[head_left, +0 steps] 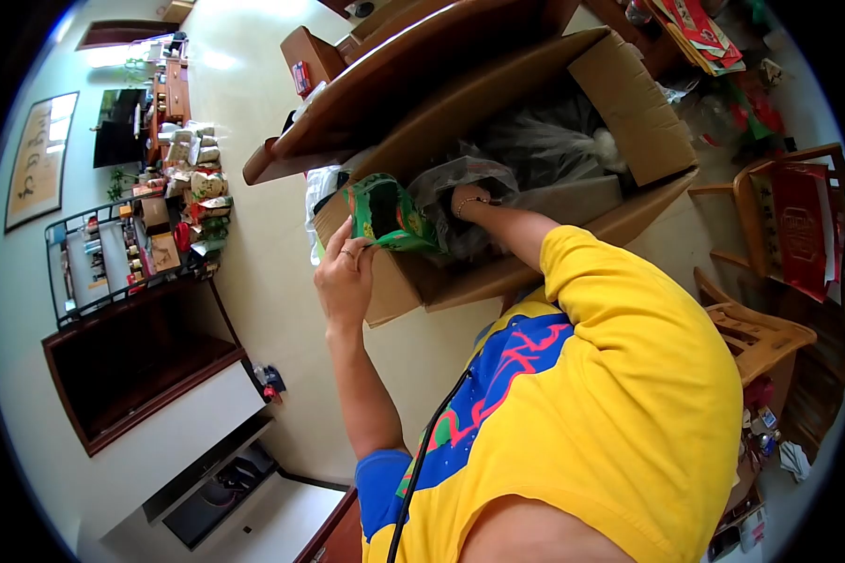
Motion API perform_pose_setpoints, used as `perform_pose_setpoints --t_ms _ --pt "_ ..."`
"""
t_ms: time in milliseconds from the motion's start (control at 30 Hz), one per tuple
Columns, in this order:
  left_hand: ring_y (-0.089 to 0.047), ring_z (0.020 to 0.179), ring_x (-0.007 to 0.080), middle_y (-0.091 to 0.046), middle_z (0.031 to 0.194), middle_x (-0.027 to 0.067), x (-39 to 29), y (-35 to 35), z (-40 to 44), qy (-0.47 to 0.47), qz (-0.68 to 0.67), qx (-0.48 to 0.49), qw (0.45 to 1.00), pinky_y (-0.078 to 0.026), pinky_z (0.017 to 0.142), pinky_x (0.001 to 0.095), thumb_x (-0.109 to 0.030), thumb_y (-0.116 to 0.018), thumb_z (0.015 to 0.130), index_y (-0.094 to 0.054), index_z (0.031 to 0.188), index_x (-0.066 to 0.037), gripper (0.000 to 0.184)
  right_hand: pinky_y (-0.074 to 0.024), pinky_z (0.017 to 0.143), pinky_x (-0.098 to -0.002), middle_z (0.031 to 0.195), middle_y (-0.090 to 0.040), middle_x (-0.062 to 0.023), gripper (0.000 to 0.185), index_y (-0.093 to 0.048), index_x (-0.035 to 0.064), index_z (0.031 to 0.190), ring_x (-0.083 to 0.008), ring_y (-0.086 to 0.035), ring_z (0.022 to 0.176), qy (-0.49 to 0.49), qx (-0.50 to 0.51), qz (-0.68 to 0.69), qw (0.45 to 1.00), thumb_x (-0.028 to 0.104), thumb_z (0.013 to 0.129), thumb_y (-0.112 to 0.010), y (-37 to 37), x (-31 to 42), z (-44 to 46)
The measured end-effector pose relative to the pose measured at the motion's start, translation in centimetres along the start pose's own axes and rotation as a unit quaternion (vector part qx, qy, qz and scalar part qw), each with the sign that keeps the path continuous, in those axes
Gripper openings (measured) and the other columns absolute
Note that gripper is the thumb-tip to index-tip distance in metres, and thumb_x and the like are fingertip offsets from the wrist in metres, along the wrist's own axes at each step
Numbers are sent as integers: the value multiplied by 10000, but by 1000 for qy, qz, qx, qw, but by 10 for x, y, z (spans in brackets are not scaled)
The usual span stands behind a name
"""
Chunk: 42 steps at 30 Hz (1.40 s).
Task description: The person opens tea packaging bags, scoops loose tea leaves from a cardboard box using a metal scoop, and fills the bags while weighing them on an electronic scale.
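Observation:
My left hand (345, 267) pinches the rim of a green printed bag (408, 225), holding its mouth open above the box's near left corner. The bag's inside looks dark. My right hand (471, 199), with a bracelet at the wrist, reaches down into a clear plastic bag (432, 188) beside the green one. Its fingers are hidden by the plastic. Both bags are in a large cardboard box (629, 117) with raised flaps. Further along inside the box lies a translucent plastic bag (559, 141) with a bunched end; what it contains is unclear.
A wooden piece of furniture (385, 84) with a curved edge borders the box's far side. Wooden chairs (756, 333) stand at the right, one carrying red packaging (798, 220). A metal rack (113, 258) and many packages (197, 178) stand along the left wall.

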<state>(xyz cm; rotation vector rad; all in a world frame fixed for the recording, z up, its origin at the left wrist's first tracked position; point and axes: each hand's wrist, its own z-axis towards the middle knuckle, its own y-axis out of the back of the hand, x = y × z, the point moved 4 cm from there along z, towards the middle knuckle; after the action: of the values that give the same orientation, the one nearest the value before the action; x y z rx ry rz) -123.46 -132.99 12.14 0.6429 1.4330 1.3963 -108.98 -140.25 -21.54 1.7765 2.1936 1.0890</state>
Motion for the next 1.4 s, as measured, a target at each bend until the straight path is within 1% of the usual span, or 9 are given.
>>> perform_pose_setpoints --t_ms 167,233,533,767,933,1133,1167,1267,1400 --pt "-680 772 267 -661 1157 112 3 5 -7 -25 -7 -22 999 -532 693 351 -121 -741 782 -702 858 -24 129 -506 866 -440 1123 -666 -191 282 -688 8 1054 -337 -651 1030 -29 -120 49 991 201 886 -571 9 -24 -27" --pt "-679 776 272 -662 1155 112 5 7 -7 -33 -11 -24 999 -531 698 354 -123 -737 784 -698 855 -16 134 -509 855 -431 1091 -679 -184 263 -702 29 1035 -334 -659 1012 -50 -77 90 992 204 875 -588 19 -32 -46" --pt "-673 855 281 -654 1174 76 5 15 -12 -82 -19 -27 996 -537 741 380 -105 -693 792 -689 863 -34 101 -518 836 -431 1063 -688 -171 251 -707 37 1004 -326 -670 984 -23 -132 4 991 205 861 -587 33 -52 -105" --pt "-671 856 284 -654 1170 70 7 16 -19 -96 -37 -22 995 -534 742 385 -112 -705 781 -683 851 -24 114 -485 881 -443 1116 -673 -175 298 -696 47 1055 -308 -645 1059 -29 -161 69 984 251 856 -611 36 -78 -132" --pt "-670 857 281 -655 1167 67 11 15 -23 -101 -49 -20 993 -532 737 385 -110 -705 773 -683 845 -20 118 -506 835 -459 995 -678 -221 306 -702 -3 942 -386 -654 915 -3 -167 63 984 249 812 -588 48 -93 -141" --pt "-667 862 283 -652 1164 84 20 16 -23 -103 -62 -23 992 -529 747 385 -126 -705 770 -688 860 -15 144 -512 706 -468 755 -642 -236 351 -684 8 696 -414 -628 735 140 -327 45 933 332 769 -571 138 -103 -157" --pt "-665 866 288 -650 1164 90 21 15 -21 -105 -74 -15 992 -528 757 385 -128 -703 770 -690 863 -16 146 -520 796 -476 871 -653 -270 366 -700 -12 771 -419 -640 854 141 -305 30 941 330 750 -569 165 -96 -173" --pt "-660 889 300 -650 1158 99 25 13 -18 -139 -69 -40 987 -525 780 389 -119 -695 771 -691 863 -18 137 -512 823 -458 861 -668 -219 351 -703 19 718 -405 -634 853 166 -354 4 920 343 760 -575 235 -68 -227" --pt "-651 938 302 -647 1160 100 21 13 -11 -146 -65 -37 987 -524 809 394 -119 -691 766 -697 869 -33 134 -520 787 -457 775 -649 -235 342 -690 13 687 -405 -641 800 226 -378 -56 896 327 770 -581 293 -19 -275"
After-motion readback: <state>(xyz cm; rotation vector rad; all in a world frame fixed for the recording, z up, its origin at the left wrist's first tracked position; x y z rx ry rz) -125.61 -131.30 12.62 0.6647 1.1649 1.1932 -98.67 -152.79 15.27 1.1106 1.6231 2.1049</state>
